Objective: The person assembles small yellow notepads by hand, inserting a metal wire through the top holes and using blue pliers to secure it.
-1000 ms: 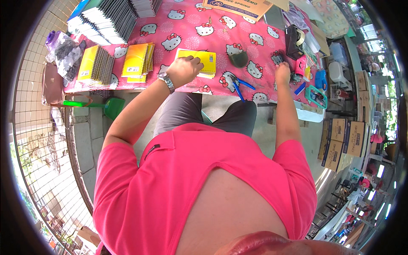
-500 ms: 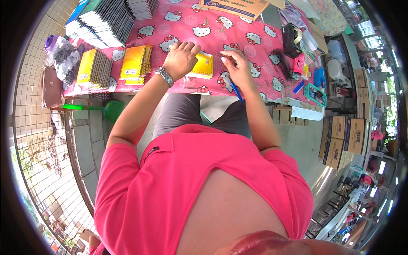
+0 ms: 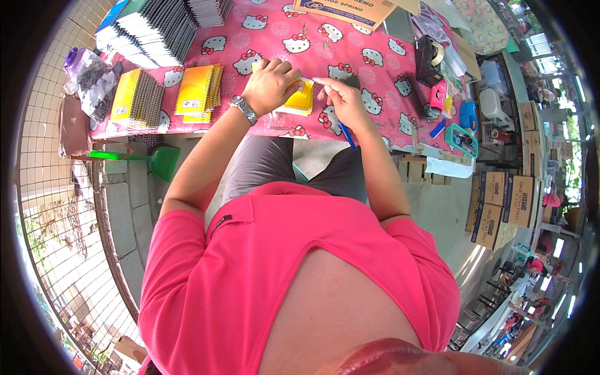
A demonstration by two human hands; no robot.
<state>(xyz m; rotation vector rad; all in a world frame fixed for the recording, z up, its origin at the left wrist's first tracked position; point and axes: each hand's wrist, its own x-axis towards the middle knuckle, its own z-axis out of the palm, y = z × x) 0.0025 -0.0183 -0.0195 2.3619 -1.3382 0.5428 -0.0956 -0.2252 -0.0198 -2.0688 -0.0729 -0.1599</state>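
A small yellow notebook (image 3: 300, 103) lies on the pink table, partly hidden beneath my left hand (image 3: 272, 84). The fingers of that hand bend over the notebook, and a wristwatch (image 3: 242, 109) circles the wrist. At the notebook's upper right corner is my right hand (image 3: 344, 101), its index finger and thumb drawn close together. Whether something thin is between them cannot be made out. A slim blue tool (image 3: 347, 135) pokes out beside the right wrist; its upper end is hidden. Left of my hands stand two stacks of yellow spiral notebooks (image 3: 195, 92), one taller (image 3: 130, 97).
Tall stacks of spiral-bound books (image 3: 153, 31) rise at the back left, near a plastic bag (image 3: 94, 87). At the back is a cardboard box (image 3: 347, 11). A black tape dispenser (image 3: 429, 61), a blue tape roll (image 3: 468, 114) and a teal basket (image 3: 461, 140) sit at the right.
My right hand has shifted slightly up and left, its index finger now reaching the notebook's corner. My left hand has moved slightly right over the notebook.
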